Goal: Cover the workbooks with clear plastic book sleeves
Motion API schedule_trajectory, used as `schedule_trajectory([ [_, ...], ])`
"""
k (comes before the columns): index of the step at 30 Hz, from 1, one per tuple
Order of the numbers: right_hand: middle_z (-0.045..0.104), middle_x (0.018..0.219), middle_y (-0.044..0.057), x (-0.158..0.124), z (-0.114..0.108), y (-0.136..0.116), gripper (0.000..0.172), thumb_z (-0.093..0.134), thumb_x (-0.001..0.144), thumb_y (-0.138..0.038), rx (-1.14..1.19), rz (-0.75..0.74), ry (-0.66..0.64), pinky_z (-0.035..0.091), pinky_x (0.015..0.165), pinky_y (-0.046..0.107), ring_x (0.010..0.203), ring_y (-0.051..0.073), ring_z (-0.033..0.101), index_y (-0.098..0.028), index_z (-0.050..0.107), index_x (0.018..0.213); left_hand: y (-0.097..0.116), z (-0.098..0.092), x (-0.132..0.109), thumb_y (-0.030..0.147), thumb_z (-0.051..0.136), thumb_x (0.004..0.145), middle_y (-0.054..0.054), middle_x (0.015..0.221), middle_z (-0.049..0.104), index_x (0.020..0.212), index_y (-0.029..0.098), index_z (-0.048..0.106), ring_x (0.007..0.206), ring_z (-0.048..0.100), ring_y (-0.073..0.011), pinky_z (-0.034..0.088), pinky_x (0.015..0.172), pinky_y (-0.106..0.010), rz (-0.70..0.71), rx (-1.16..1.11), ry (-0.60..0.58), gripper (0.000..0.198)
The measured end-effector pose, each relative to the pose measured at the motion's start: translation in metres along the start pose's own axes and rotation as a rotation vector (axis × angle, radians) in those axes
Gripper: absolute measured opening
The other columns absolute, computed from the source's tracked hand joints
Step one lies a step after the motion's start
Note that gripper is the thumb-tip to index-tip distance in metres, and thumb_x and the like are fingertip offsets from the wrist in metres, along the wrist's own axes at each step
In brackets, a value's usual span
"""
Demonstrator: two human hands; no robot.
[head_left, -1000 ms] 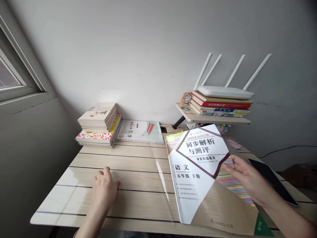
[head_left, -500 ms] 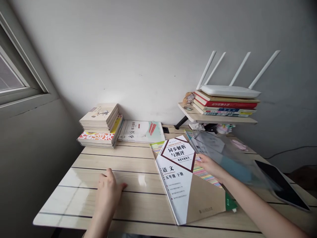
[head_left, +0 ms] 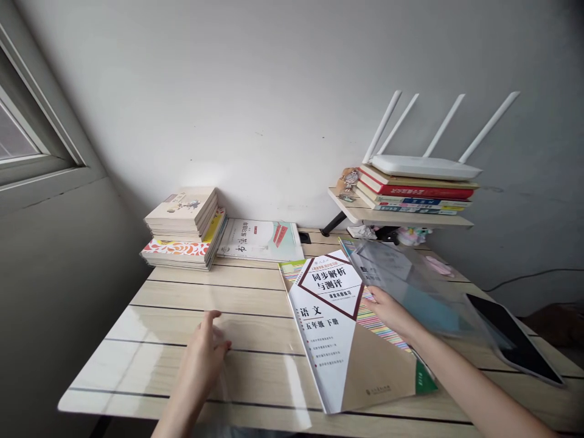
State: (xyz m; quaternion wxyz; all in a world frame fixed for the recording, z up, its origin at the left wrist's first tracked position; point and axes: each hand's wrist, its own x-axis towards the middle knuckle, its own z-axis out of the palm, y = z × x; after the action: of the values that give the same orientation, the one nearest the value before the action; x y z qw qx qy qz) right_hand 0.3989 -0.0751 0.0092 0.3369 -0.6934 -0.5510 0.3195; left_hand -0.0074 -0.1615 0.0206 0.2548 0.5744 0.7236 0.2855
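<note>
A white and tan workbook [head_left: 335, 328] with printed characters and a striped band lies flat in the middle of the wooden desk [head_left: 182, 292]. My right hand [head_left: 387, 311] rests on its right side, fingers stretched out flat. They touch the near edge of a book under a clear plastic cover [head_left: 410, 283]. My left hand [head_left: 204, 353] lies on the desk to the left, fingers extended on a transparent plastic sheet [head_left: 264, 371] that glints with reflections. Neither hand grips anything that I can make out.
A stack of books [head_left: 185, 228] and a flat booklet [head_left: 260, 240] sit at the back left. A small raised shelf [head_left: 401, 218] holds books and a white router [head_left: 422, 165]. A dark tablet [head_left: 511, 337] lies at the right edge. A window is on the left.
The workbook came down from a raised tilt and now lies flat, further left. My right hand moved left with it. My left hand shifted slightly forward on the clear sheet.
</note>
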Motion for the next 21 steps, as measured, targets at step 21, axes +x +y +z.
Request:
schedule_trajectory([
  [21,0.07,0.093,0.006,-0.025,0.028,0.016,0.026,0.056,0.07,-0.044,0.065,0.105,0.003,0.046,0.083,0.038,0.095,0.027,0.061,-0.021,0.061,0.082,0.003,-0.072,0.075,0.035,0.065,0.066,-0.011,0.128,0.057,0.121,0.02,0.056,0.045,0.04,-0.0038,0.04,0.044,-0.021,0.083,-0.357,-0.234,0.058],
])
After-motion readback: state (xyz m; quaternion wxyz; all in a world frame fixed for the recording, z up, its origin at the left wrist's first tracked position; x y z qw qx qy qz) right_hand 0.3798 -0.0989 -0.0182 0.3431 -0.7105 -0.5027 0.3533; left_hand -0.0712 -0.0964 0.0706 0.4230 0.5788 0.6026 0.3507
